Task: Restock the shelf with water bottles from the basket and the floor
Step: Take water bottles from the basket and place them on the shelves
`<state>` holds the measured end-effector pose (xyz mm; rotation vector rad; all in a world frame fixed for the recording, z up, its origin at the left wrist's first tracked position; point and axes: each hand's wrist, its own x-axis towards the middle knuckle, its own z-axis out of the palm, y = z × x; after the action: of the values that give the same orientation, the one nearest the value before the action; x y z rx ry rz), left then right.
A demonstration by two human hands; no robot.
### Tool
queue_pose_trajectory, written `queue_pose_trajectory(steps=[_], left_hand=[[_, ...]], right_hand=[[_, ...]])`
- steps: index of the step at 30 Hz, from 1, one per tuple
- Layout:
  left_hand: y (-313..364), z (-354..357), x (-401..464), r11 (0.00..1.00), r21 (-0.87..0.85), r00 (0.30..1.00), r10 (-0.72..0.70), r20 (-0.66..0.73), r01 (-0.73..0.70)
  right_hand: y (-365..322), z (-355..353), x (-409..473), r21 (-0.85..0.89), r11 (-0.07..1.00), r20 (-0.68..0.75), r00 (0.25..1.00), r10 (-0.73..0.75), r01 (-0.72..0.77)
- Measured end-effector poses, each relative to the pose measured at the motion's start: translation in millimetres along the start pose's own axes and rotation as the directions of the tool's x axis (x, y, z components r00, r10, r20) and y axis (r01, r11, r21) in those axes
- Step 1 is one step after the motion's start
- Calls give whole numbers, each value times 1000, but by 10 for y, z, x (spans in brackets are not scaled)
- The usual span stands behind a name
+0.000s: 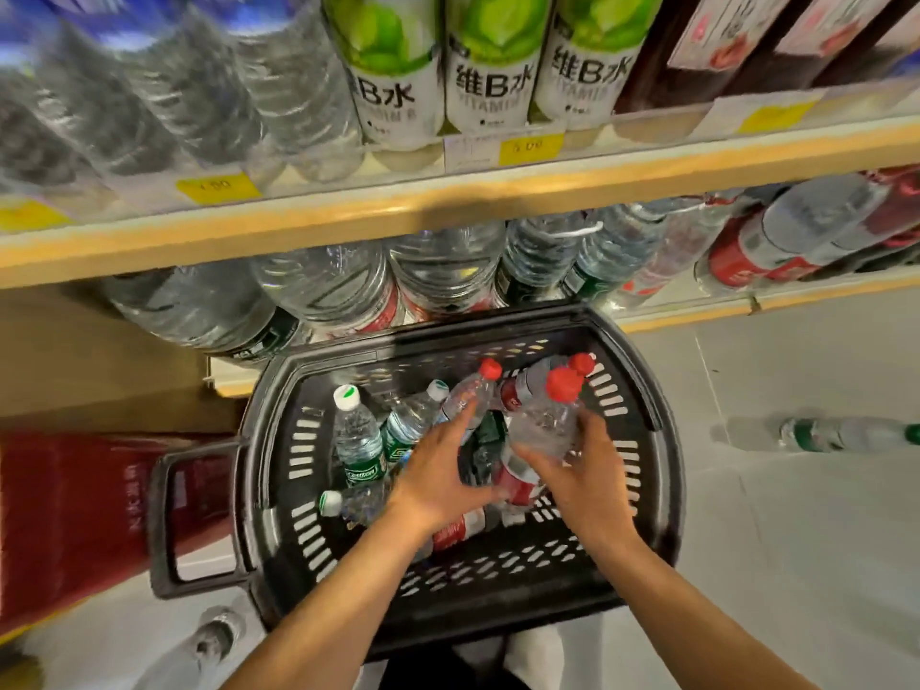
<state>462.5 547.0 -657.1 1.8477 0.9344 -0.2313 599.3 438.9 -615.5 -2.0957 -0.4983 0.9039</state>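
we have both hands down in the black basket near the shelf. our left hand closes around a red-capped bottle; our right hand wraps another red-capped bottle. green-labelled bottles lie left inside. one bottle on the floor lies far right.

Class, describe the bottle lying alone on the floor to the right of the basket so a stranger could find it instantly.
Start at the black basket below the shelf. Look right across the pale floor to the clear bottle lying on its side. Unlike the basket's red-capped bottles, it has a green cap and green label band, and lies alone.
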Motion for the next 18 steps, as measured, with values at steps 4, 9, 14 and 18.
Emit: queue_pose_trajectory(steps=[4,9,14,18], left_hand=[[100,-143,-63,985,-169,997,20,-70,-32],[-348,-363,-127,977,-157,965,-176,-195,146],[-968,-462,-122,923,-155,908,-376,-186,351],[-1240,-356,-71,913,-120,902,-405,-149,390]], right_hand=[[-345,273,-60,102,995,115,993,-9,-3],[-319,610,60,143,987,272,961,37,-79],[204,886,472,80,989,221,969,106,-127],[545,1202,895,-38,988,121,981,154,-150]])
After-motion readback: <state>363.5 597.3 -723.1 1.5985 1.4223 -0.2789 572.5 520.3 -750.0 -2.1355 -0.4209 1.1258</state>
